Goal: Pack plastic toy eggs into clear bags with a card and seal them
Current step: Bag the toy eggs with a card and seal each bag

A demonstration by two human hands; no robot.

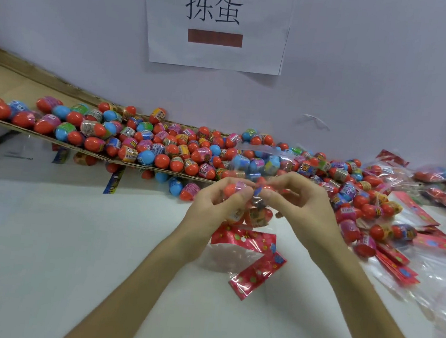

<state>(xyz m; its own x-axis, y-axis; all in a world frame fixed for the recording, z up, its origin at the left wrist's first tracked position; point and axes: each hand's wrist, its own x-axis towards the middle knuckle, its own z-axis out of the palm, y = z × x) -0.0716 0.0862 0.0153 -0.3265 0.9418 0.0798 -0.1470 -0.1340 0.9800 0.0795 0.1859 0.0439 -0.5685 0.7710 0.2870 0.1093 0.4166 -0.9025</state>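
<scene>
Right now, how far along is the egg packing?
Done: several filled bags piled far right. In hand: left hand and right hand grip a clear bag holding a few eggs, seemingly unsealed. Remaining: a big loose egg pile and a stack of empty bags.

— What do we have in our grip?
— A clear bag with a red, flower-printed top strip, crumpled and hanging toward the counter. Our left hand curls round an orange egg; our right hand pinches the film beside it.
— And the loose ones?
— We see a heap of toy eggs, orange and blue with printed bands, lying every way behind our hands. Empty bags lie stacked flat at right, and filled bags sit further back.
</scene>
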